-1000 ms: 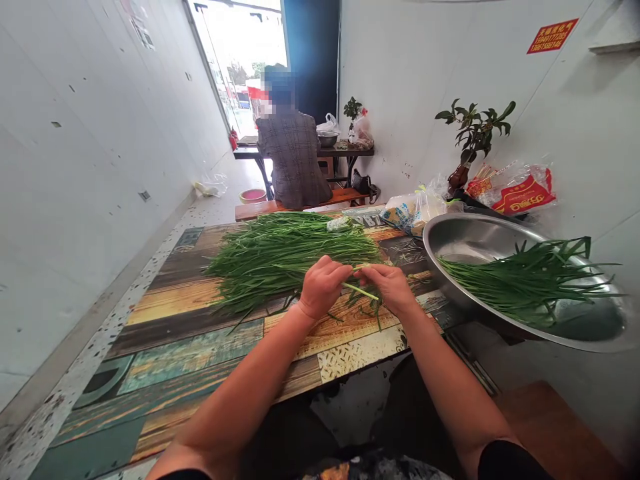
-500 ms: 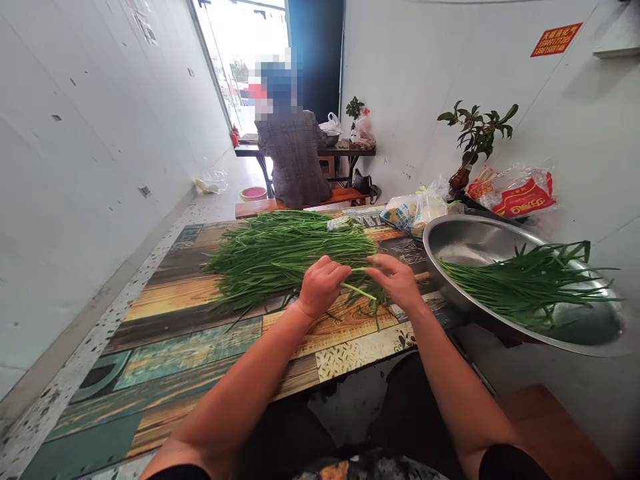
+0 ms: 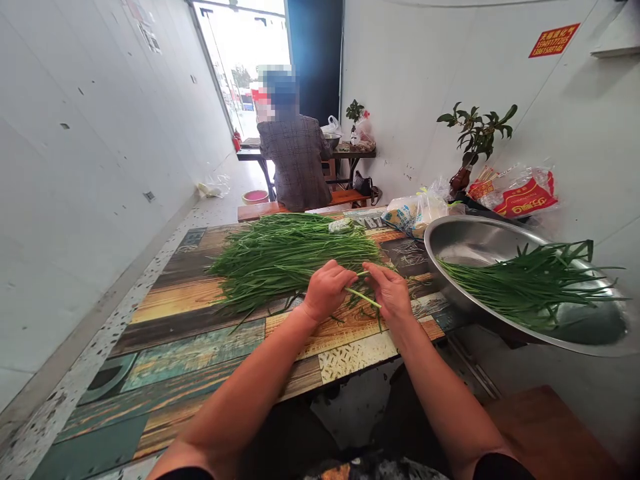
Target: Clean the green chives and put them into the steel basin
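A big heap of green chives (image 3: 285, 257) lies across the patterned wooden table (image 3: 190, 350). My left hand (image 3: 326, 290) is closed round a few chive stalks (image 3: 361, 297) at the heap's near edge. Facing it, my right hand (image 3: 391, 290) pinches the same stalks with its fingertips, and the pale stalk ends stick out between the two hands. A wide steel basin (image 3: 465, 243) to the right holds a bundle of chives (image 3: 530, 280) laid across it.
Plastic food bags (image 3: 415, 210) and a red packet (image 3: 525, 193) sit by a potted plant (image 3: 473, 137) against the right wall. A person in a checked jacket (image 3: 296, 163) sits on a bench at a far table. A wooden bench (image 3: 545, 427) is at lower right.
Both hands stay on the stalks; my right hand has shifted slightly down and left, closer to my left hand. The view has shifted a little.
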The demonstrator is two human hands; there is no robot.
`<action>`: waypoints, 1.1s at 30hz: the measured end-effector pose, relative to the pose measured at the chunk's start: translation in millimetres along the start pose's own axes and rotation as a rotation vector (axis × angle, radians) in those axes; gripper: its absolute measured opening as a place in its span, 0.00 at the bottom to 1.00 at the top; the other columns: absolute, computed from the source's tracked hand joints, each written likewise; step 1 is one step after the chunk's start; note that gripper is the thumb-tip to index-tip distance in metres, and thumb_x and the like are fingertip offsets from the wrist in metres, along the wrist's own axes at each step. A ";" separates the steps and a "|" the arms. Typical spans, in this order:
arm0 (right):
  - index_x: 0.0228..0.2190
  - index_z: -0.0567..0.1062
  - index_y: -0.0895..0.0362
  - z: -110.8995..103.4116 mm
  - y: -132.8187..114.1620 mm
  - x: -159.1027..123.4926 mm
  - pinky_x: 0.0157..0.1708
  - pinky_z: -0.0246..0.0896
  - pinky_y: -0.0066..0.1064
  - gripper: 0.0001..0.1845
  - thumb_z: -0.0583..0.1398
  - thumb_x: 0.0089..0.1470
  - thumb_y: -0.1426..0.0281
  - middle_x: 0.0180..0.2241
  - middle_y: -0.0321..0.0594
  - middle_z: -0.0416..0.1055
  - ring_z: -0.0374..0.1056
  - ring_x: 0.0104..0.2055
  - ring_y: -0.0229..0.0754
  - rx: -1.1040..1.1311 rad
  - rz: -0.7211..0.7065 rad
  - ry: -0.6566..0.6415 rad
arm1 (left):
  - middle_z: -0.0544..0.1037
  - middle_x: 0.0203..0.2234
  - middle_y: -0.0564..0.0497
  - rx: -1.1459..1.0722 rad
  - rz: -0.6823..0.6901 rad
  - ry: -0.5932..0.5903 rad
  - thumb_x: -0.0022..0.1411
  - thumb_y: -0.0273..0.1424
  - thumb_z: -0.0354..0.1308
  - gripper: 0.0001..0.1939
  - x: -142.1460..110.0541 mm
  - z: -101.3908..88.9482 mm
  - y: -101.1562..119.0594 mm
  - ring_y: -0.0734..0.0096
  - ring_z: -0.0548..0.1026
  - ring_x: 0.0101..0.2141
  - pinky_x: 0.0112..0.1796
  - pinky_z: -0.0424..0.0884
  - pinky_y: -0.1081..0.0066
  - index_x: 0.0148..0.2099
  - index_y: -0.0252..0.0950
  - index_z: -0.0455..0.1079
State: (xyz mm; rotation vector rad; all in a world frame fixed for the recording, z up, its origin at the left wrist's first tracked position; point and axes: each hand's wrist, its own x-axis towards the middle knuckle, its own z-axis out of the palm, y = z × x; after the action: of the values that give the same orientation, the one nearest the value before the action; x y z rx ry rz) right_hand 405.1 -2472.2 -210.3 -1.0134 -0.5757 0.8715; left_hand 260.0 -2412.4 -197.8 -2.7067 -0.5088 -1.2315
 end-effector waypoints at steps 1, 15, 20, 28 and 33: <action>0.25 0.82 0.54 0.0 -1.6 0.8 0.33 0.66 0.31 0.11 0.70 0.35 0.63 0.34 0.39 0.79 0.71 0.40 0.44 0.032 0.012 0.016 | 0.77 0.25 0.51 0.000 -0.003 -0.003 0.66 0.30 0.51 0.10 0.0 -0.3 -0.2 0.70 0.67 0.28 0.33 0.64 0.69 0.34 0.36 0.71; 0.20 0.76 0.57 -23.3 -18.9 15.5 0.26 0.64 0.25 0.16 0.73 0.27 0.63 0.24 0.34 0.74 0.67 0.26 0.33 0.208 -0.011 0.140 | 0.74 0.23 0.50 0.053 -0.087 0.005 0.67 0.32 0.49 0.13 -0.1 -3.2 -4.0 0.70 0.66 0.27 0.32 0.63 0.69 0.32 0.36 0.70; 0.18 0.69 0.57 -43.1 -23.0 27.4 0.23 0.60 0.27 0.20 0.71 0.29 0.59 0.19 0.32 0.69 0.61 0.21 0.32 0.009 -0.093 0.286 | 0.75 0.23 0.50 0.064 -0.149 0.046 0.67 0.32 0.49 0.12 -1.3 -5.4 -10.4 0.70 0.67 0.28 0.32 0.63 0.68 0.33 0.36 0.71; 0.32 0.80 0.55 -44.0 -24.3 17.8 0.34 0.62 0.32 0.15 0.64 0.40 0.62 0.39 0.42 0.74 0.67 0.33 0.39 -0.620 -0.312 0.011 | 0.76 0.24 0.51 0.122 -0.105 0.076 0.66 0.32 0.50 0.11 -2.6 -2.1 -7.4 0.70 0.68 0.27 0.32 0.64 0.69 0.33 0.37 0.71; 0.26 0.80 0.57 -24.4 -20.6 11.4 0.28 0.57 0.29 0.13 0.67 0.39 0.61 0.26 0.37 0.74 0.64 0.27 0.36 -0.270 -0.046 -0.076 | 0.76 0.24 0.50 0.093 -0.088 0.099 0.66 0.31 0.51 0.09 -3.3 -0.5 -6.0 0.70 0.68 0.28 0.32 0.64 0.69 0.35 0.36 0.71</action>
State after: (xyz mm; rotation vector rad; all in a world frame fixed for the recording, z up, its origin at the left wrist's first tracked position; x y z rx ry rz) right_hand 437.1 -2479.6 -202.0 -1.2095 -0.7935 0.8080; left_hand 255.6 -2407.7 -200.1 -2.5571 -0.6612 -1.3211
